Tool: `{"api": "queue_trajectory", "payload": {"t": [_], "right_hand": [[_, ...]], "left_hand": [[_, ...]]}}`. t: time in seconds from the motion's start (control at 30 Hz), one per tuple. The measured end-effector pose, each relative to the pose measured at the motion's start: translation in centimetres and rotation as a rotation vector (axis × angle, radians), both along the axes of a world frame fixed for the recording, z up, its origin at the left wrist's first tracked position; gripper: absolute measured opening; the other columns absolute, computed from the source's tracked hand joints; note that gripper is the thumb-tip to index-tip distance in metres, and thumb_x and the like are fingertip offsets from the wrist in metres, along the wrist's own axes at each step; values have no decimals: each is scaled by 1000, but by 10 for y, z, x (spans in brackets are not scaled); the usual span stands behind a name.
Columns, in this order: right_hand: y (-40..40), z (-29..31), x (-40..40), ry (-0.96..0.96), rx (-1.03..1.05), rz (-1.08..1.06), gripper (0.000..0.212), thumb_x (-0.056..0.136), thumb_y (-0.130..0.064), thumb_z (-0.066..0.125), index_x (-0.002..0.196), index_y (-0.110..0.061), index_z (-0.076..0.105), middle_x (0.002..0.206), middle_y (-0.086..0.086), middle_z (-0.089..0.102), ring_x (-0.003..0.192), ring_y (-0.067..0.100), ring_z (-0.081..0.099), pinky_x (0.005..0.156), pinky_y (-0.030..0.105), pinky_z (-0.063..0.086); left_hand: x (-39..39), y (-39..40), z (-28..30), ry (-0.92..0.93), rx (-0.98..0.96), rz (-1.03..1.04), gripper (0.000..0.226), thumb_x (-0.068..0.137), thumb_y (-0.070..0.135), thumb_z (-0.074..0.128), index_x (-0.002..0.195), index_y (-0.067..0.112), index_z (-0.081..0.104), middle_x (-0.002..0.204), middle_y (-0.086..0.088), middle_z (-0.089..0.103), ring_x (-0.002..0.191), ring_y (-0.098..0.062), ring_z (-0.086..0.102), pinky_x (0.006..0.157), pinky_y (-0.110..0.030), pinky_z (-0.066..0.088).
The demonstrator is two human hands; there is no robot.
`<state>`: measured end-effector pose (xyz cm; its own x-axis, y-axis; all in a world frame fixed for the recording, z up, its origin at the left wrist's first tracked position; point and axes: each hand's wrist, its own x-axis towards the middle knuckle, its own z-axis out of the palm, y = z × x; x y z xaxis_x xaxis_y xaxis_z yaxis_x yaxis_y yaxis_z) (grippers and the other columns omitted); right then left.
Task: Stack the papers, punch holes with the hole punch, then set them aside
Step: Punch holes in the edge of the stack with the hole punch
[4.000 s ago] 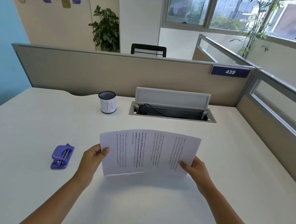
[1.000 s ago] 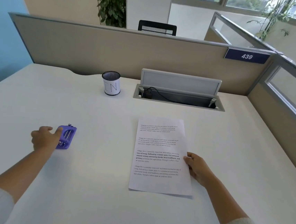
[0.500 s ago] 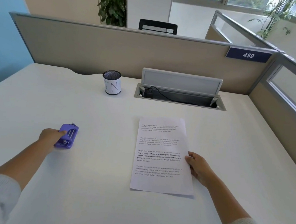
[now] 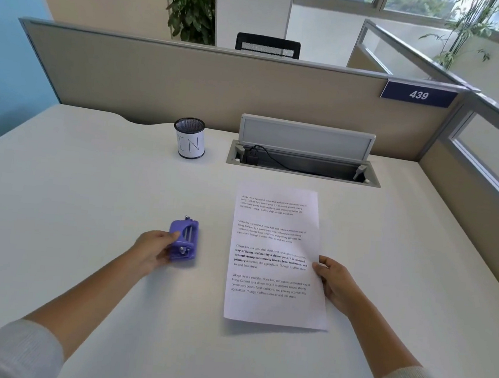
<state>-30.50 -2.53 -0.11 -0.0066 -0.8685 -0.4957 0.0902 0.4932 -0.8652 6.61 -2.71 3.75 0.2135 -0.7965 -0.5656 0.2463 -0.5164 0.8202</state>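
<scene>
On the worktop [image 4: 59, 188], papers [image 4: 275, 258] lie stacked flat; right hand [image 4: 335, 284] pinches their right edge. Left hand [image 4: 154, 249] grips hole punch [image 4: 184, 240], just left of them. Sheets look light, floppy, likely to slide; punch rigid, best held by its sides.

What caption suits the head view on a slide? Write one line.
Left hand grips the purple plastic hole punch beside the printed white paper stack, whose right edge the right hand holds on the white desk.

Office; numbered cubicle partition [image 4: 221, 85]
</scene>
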Motion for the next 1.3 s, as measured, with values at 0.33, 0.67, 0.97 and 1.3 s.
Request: {"api": "queue_trajectory", "payload": {"t": [0.33,0.67,0.97,1.3], "right_hand": [[0,1,3,72,-11,39,18,94,-6,45,102,-9,61,96,15,70,78,25,69,75,38,59],[1,7,8,208,-36,35,20,94,-8,45,95,-17,63,93,12,71,81,29,67,80,43,56],[3,8,9,248,-19,4,20,93,-6,45,98,-14,63,91,12,71,80,29,67,79,44,56],[1,20,16,455,-141,-15,22,90,-8,44,99,-17,61,78,-1,70,67,21,66,63,30,54]], "left_hand": [[-73,4,-15,-4,-33,-63,23,88,14,60,69,9,49,73,-10,60,59,-19,59,59,-31,51],[-68,5,-11,25,-32,-64,21,88,12,59,71,8,49,75,-11,60,65,-22,58,50,-27,54],[-65,5,-11,32,-21,-81,20,87,12,60,71,8,48,75,-10,60,66,-22,59,47,-26,54],[-69,3,-18,-93,-37,-109,25,85,16,64,68,9,48,75,-11,60,68,-22,60,62,-32,54]]}}
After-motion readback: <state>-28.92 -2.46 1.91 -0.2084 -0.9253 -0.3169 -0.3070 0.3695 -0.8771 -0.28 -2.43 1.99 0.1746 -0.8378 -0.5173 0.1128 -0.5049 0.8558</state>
